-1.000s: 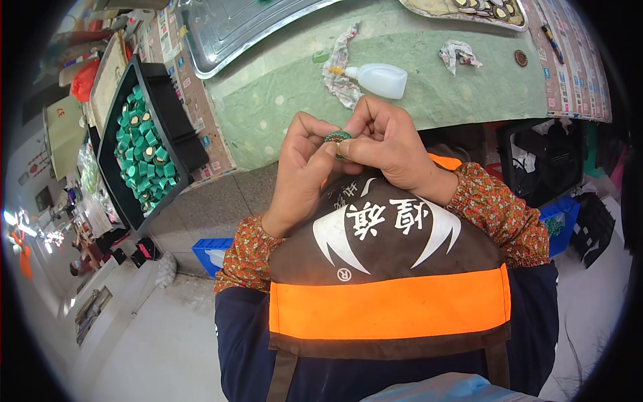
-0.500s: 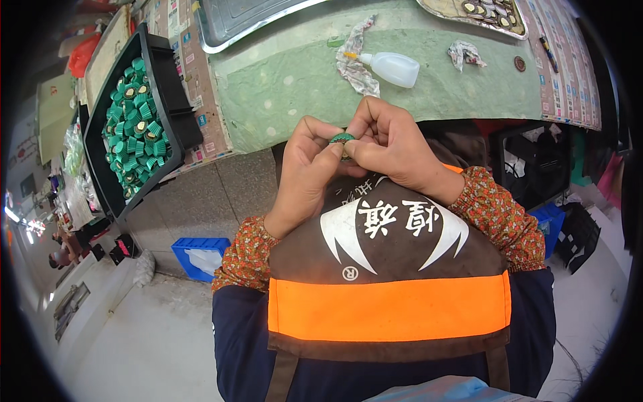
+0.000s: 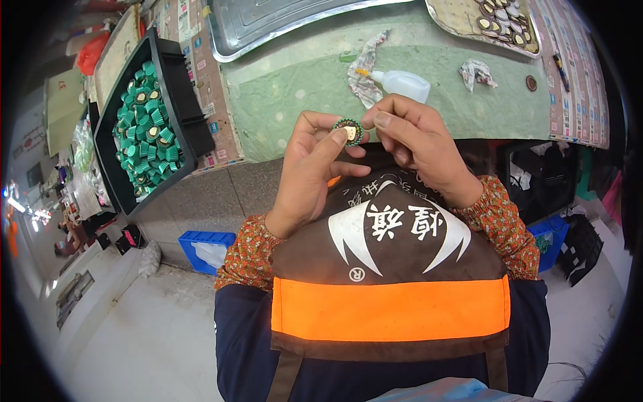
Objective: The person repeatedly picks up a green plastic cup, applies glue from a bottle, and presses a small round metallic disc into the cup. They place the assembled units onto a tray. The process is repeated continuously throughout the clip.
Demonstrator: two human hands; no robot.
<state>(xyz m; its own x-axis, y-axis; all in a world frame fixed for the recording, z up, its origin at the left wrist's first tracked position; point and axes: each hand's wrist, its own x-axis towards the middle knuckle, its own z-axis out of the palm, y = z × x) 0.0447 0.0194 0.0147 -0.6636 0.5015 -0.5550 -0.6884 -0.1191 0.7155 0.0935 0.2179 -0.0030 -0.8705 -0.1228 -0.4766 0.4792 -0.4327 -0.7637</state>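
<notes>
My left hand (image 3: 309,157) pinches a green fluted cap (image 3: 356,140) between thumb and fingers, above the apron and close to the table's front edge. The cap's inner face is turned up and shows a brown and cream disc inside the crimped green rim. Right beside it is my right hand (image 3: 418,137), its thumb and forefinger closed together at the cap's right edge; whether anything small is between them is hidden. A squeeze bottle (image 3: 406,87), white with a yellow nozzle, lies on the green table cover (image 3: 301,90) just beyond my hands.
At left, a black crate (image 3: 175,100) holds many green fluted caps (image 3: 144,130). Metal trays (image 3: 268,27) lie at the back, one (image 3: 462,30) bearing several brown and cream discs. Crumpled cloths (image 3: 477,72), a brown disc (image 3: 531,82) and a pen (image 3: 561,72) rest on the table.
My right fingers have drawn back from around the cap to its right edge. The cap, held in my left hand, has tipped so its inner face shows.
</notes>
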